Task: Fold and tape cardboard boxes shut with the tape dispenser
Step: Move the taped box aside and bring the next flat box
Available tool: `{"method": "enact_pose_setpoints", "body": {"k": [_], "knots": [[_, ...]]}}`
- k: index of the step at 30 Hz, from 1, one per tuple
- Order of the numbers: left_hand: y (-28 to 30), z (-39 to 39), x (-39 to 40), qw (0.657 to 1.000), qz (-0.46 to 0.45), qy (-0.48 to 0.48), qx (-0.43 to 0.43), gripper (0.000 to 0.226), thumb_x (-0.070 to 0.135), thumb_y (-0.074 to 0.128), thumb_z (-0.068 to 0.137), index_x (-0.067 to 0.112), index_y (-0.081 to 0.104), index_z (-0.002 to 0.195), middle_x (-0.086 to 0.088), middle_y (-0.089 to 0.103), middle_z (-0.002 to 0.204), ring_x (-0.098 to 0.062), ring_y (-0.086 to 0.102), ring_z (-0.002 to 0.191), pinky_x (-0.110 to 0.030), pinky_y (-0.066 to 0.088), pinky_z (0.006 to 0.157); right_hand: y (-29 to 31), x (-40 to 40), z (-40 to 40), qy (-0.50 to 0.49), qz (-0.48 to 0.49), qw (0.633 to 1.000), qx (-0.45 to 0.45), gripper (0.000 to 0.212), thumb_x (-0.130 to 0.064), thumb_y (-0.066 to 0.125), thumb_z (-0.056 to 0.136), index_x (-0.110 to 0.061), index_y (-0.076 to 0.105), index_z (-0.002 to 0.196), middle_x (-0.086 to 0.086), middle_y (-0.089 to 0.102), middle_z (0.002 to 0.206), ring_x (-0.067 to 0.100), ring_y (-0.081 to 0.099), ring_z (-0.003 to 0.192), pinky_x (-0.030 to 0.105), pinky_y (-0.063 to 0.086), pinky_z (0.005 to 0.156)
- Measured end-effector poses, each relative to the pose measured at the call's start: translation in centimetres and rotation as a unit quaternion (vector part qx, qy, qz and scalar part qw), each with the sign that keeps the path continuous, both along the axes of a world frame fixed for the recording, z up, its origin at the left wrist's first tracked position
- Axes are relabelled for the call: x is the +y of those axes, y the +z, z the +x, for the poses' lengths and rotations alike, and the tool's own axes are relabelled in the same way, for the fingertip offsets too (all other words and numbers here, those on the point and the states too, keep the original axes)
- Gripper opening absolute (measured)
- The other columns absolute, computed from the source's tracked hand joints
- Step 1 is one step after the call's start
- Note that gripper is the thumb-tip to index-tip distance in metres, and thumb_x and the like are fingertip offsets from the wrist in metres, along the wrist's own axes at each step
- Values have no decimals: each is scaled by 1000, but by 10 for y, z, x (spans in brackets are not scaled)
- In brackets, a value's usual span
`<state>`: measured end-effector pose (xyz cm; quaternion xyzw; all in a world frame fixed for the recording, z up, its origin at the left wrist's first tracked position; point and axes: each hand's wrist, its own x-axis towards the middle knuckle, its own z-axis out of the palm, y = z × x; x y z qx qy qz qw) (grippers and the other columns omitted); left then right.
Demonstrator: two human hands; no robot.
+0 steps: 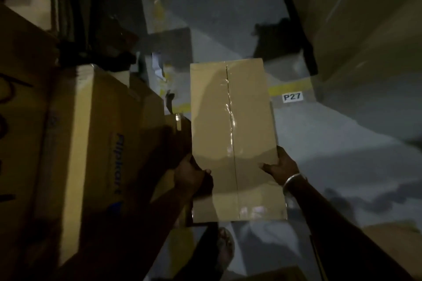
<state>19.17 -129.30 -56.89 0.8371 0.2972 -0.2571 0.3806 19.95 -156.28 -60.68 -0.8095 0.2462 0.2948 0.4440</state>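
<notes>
A sandalled foot (225,250) is standing on the grey floor (331,143) at the bottom of the view, just under the near end of the cardboard box (235,141). The box is being held up flat in front of the person, lengthwise away from them, its two top flaps meeting along a centre seam that clear tape (230,109) is covering. The left hand (190,172) is gripping the box's left edge, thumb lying over the top face and fingers hidden beneath. The right hand (279,165), with a bangle (293,179) at its wrist, is gripping the right edge the same way. To the left, larger brown cartons (96,134) are standing stacked, one bearing blue lettering. Beyond the box, a yellow floor line (288,88) and a white label reading P27 (293,97) are showing.
</notes>
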Motion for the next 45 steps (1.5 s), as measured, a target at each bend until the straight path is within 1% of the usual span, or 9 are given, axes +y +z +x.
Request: {"method": "enact_pose_setpoints", "body": {"k": [5,8,14,18,21,26,30,37,45], "knots": [[-50,-10,7,1000,-21,10,18,69,34,83,80,20,53,141,-5,64,131,-29,59,122,-40,51,100,-55,4,-5,5,1,1000,12,75,-24,85,78,-20,48,143,9,65,130,30,61,118,39,48,103],[-59,-16,13,997,-65,22,30,69,8,84,78,17,51,138,-1,62,118,-17,61,101,-14,52,72,-74,12,-8,6,4,1000,8,79,-25,87,75,-25,46,143,4,64,132,29,61,118,41,50,102],[-63,-16,14,995,-90,17,39,76,1,85,71,17,45,133,-2,61,125,-26,57,120,-39,51,97,-67,23,-10,19,-30,999,30,85,-27,84,77,-26,38,148,5,62,134,31,60,120,38,49,101],[-30,-14,1,997,-64,-18,27,54,7,77,85,5,51,133,-8,61,125,-26,56,119,-27,43,95,-35,32,-16,52,-67,994,67,103,-37,79,76,-29,16,158,13,62,135,37,60,119,46,49,101],[26,-11,-13,998,-43,-32,25,50,9,64,94,8,48,141,-12,58,137,-30,54,126,-27,42,103,31,51,-7,-16,-49,995,88,85,-29,72,88,-17,25,157,17,57,140,39,55,125,41,44,106],[172,8,-46,997,-55,-49,14,64,17,65,94,10,37,152,-10,47,150,-28,48,134,-27,40,103,180,66,16,72,-71,993,62,40,-37,62,93,-10,64,124,13,63,131,32,57,121,30,45,97],[291,23,-56,994,-68,-63,-50,57,18,66,94,9,45,146,-10,52,146,-27,50,132,-20,38,94,306,73,43,76,-116,990,-20,34,-30,59,93,-5,68,113,18,65,125,36,60,117,31,47,92],[463,45,-13,968,29,-129,-214,45,27,63,91,19,54,135,-7,65,127,-30,61,114,-35,51,90,483,121,71,88,-126,974,-164,22,-14,56,93,-4,74,101,23,71,109,41,66,104,41,54,90],[576,50,99,944,12,-65,-324,38,26,63,92,17,61,130,-7,67,126,-29,62,114,-33,51,90,599,237,64,103,-118,953,-259,13,-25,64,89,-19,66,77,18,74,89,34,70,86,32,53,75]]}}
